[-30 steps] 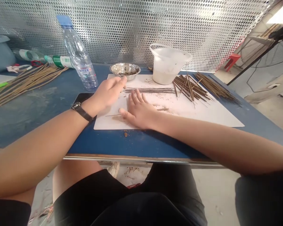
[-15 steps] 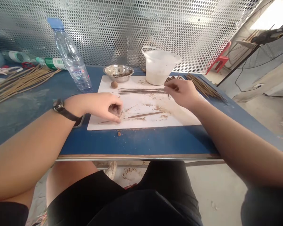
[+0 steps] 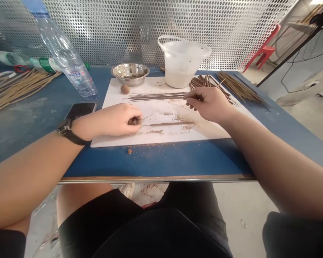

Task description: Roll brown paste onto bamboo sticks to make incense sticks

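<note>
Two bare hands work over a white board (image 3: 210, 132) in the middle of the frame, and we read the step in hand as handling thin sticks one by one. Left of centre we see the left hand (image 3: 115, 120), fingers curled and thumb beneath, at the thin bare end of a brown coated stick (image 3: 172, 123). We cannot tell whether the fingertips close on that end or only rest beside it. The thicker part of the stick lies across the board in the centre of the frame, among brown crumbs (image 3: 180, 117).

Right of centre, the right hand (image 3: 211, 102) brings thumb and forefinger near each other at the right ends of a row of thin dark sticks (image 3: 156, 96). We cannot make out whether one is pinched there.

Above the row, left of centre, we find a brown ball (image 3: 125, 89) just in front of a metal bowl (image 3: 134, 81); a white pail (image 3: 177, 71) stands upper right of centre, with a pile of brown sticks (image 3: 204, 81) beside it.

In our judgement, the next move calls for a light fingertip pinch on a single stick, without dragging its neighbours out of line.
</note>
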Demonstrator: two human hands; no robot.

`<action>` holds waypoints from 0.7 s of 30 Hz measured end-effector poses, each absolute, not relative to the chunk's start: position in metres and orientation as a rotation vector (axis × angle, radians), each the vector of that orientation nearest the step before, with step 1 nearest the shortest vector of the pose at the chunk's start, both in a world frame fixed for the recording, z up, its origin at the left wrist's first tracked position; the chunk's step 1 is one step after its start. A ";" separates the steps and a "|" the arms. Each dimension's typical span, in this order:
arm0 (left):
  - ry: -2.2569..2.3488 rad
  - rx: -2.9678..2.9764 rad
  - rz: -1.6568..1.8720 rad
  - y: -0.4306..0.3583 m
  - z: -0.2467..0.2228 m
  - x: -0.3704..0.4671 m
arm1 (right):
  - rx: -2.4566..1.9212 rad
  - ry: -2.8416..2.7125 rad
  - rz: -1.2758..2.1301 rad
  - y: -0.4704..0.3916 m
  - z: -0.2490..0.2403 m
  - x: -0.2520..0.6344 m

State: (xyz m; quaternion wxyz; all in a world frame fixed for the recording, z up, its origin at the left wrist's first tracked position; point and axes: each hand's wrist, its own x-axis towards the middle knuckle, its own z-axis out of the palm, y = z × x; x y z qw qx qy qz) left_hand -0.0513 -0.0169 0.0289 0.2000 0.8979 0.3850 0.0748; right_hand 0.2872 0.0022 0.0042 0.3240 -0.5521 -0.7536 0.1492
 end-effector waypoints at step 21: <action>1.295 2.525 0.489 -0.003 0.032 -0.059 | -1.442 -2.611 0.236 -0.054 -0.022 0.242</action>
